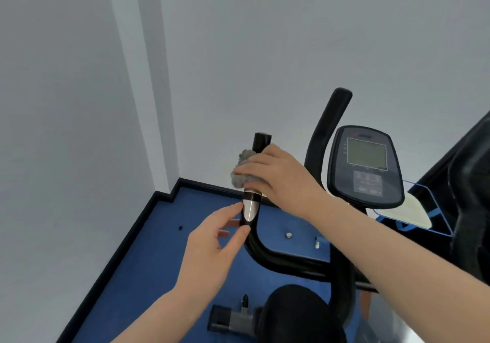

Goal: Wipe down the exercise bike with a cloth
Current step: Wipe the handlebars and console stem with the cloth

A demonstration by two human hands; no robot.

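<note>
The black exercise bike [336,276] stands on a blue floor, its left handlebar [261,141] rising upright with a silver sensor band [250,209]. My right hand [278,175] grips a grey cloth [242,163] wrapped around the upper part of that handlebar. Just below, my left hand [214,247] pinches the handlebar at the silver band between thumb and fingers. The bike's console [367,165] with its grey screen sits to the right, and the right handlebar [332,120] rises behind it.
White walls form a corner close on the left and behind. A dark skirting [114,263] edges the blue floor. A clear blue-trimmed tray [421,218] with a pale pad sits at the right, beside a black shape [469,197]. The bike's foot [230,319] lies below.
</note>
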